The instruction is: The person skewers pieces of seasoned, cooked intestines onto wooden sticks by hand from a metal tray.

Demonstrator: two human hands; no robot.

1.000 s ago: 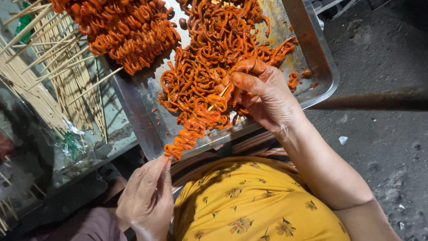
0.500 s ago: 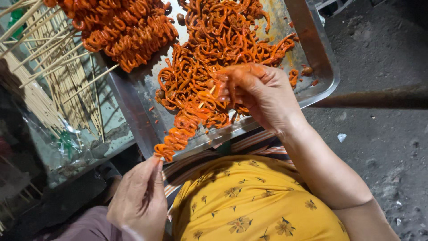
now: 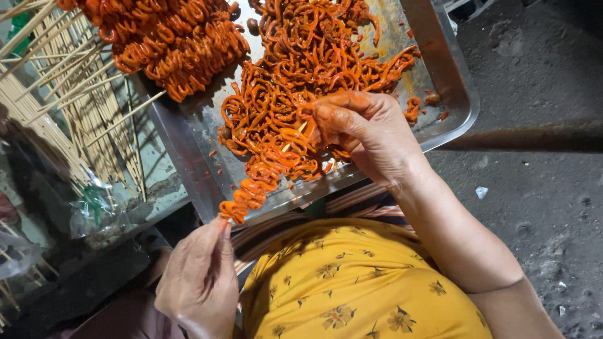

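Note:
My left hand (image 3: 200,281) pinches the lower end of a thin wooden skewer (image 3: 254,188) loaded with folded orange, sauce-coated strips. My right hand (image 3: 364,132), smeared with orange sauce, grips the skewer's upper end and presses strips onto its tip. The skewer slants up to the right over the front rim of a metal tray (image 3: 449,94). A loose heap of orange strips (image 3: 301,56) fills the tray behind my right hand. Finished loaded skewers (image 3: 169,37) lie piled at the tray's upper left.
A bundle of bare wooden skewers (image 3: 69,107) lies left of the tray on a second tray surface. Crumpled clear plastic (image 3: 94,210) sits below them. Grey concrete floor (image 3: 540,163) lies to the right. My yellow flowered clothing (image 3: 352,282) fills the bottom.
My right hand has slid slightly left and down along the skewer, pushing strips on. My left hand has stayed low at the skewer's end, shifting only a little.

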